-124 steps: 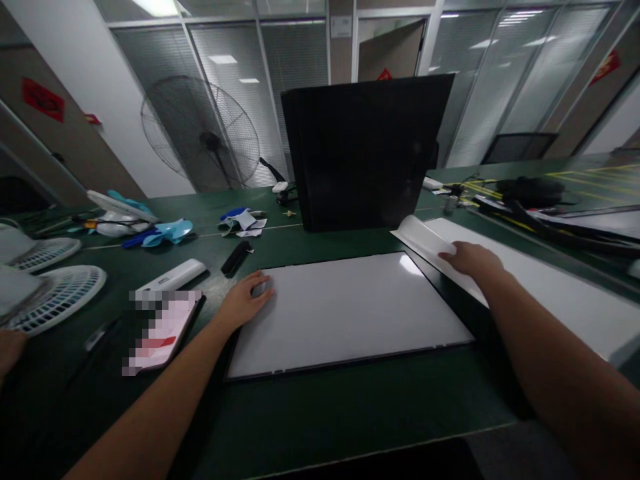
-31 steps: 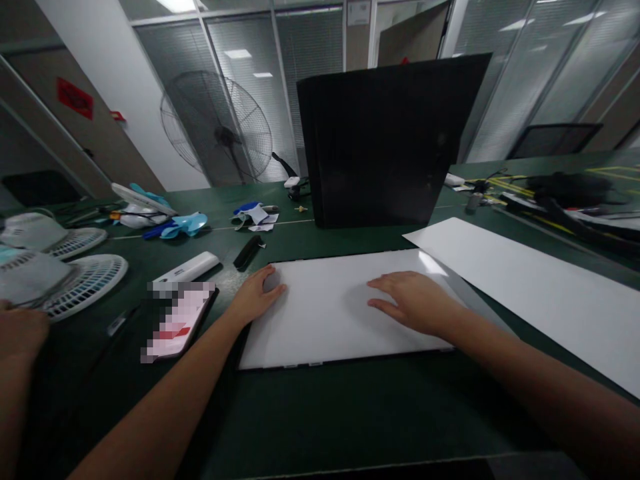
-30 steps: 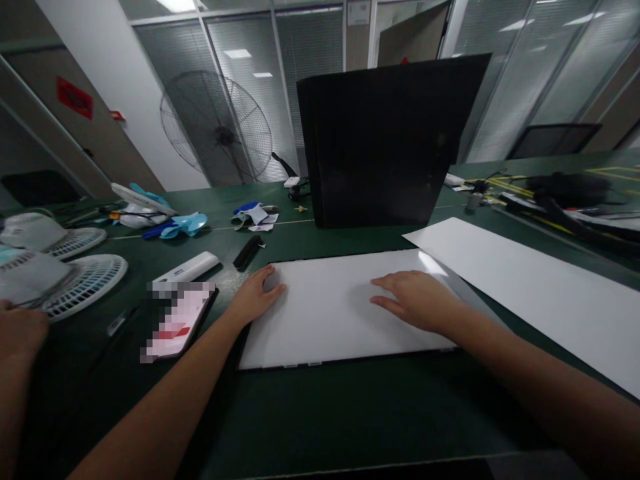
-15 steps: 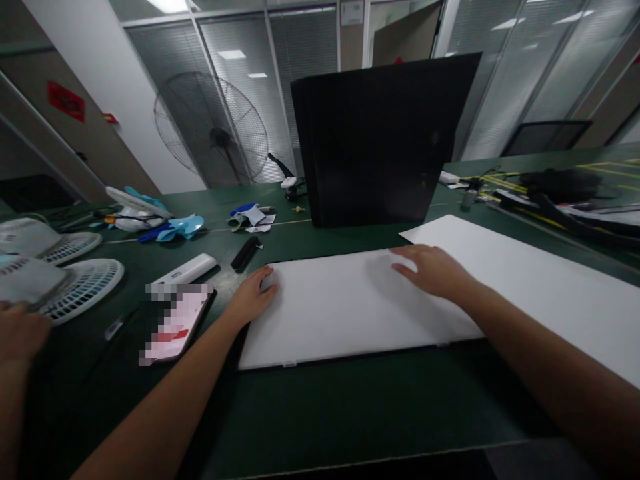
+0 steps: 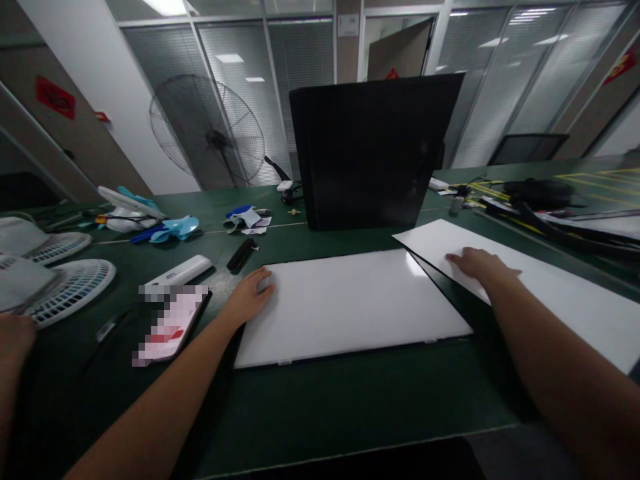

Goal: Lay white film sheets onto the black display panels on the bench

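Note:
A flat white panel [image 5: 345,310] with a thin dark border lies on the green table in front of me, a bright reflection near its far right corner. My left hand [image 5: 250,295] rests at its far left corner, thumb and fingers apart against the edge. To the right, my right hand [image 5: 477,263] lies open with fingers stretched out on a white sheet [image 5: 560,293]. This sheet sits at an angle beside the panel, its far left corner close to the panel's far right corner. Whether any fingertip reaches under the sheet is hidden.
A large black panel [image 5: 375,153] stands upright behind. To the left are a phone [image 5: 170,330], a white bar-shaped device [image 5: 180,272], a small black object [image 5: 241,255] and white fans [image 5: 75,287]. Another person's hand [image 5: 15,340] shows at the left edge. Cables [image 5: 545,200] lie at right.
My right hand has moved right, from the white panel onto the white sheet. The panel's surface now shows a glossy reflection. My left hand stays at the panel's corner.

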A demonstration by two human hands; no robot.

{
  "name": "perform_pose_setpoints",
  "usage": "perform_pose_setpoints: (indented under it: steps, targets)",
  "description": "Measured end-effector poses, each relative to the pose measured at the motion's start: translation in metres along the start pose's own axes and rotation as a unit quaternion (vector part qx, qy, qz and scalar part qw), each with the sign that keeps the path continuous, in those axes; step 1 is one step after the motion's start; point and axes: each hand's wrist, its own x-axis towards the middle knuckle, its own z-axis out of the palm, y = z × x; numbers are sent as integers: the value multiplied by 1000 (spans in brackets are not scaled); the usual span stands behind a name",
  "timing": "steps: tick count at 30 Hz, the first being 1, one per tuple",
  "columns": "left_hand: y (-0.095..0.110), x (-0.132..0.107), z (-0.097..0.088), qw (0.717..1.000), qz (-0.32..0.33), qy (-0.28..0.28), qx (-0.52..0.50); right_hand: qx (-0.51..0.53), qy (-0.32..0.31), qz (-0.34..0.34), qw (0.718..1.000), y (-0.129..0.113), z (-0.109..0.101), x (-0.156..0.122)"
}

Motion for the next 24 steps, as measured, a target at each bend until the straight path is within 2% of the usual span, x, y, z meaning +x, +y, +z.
perform_pose_setpoints:
  steps: [3, 5, 7, 12, 16, 19, 22, 24]
  targets:
    - [1, 0, -2, 1000, 1, -3, 1, -43, -6, 28, 999, -10, -2, -11]
    - [2, 0, -3, 1000, 2, -8, 3, -53, -2, -17, 998, -13, 0, -15]
    - [3, 0, -3, 1000, 3, -15, 5, -58, -28, -42, 997, -13, 2, -14]
    - [3, 2, -2, 1000, -4, -27, 11, -65, -63, -46, 995, -14, 5, -4]
    - [0, 2, 1, 1000, 2, -22, 11, -70, -81, -51, 993, -18, 2, -9]
    - [0, 2, 0, 1000, 0, -19, 12, -93, -53, -64, 992, -20, 2, -17]
    - [1, 2, -1, 1000, -1, -28, 14, -110, -14, -113, 987, -22, 5, -24]
    - [2, 3, 0, 999, 1, -30, 10, -112, -15, -140, 984, -25, 5, -28]
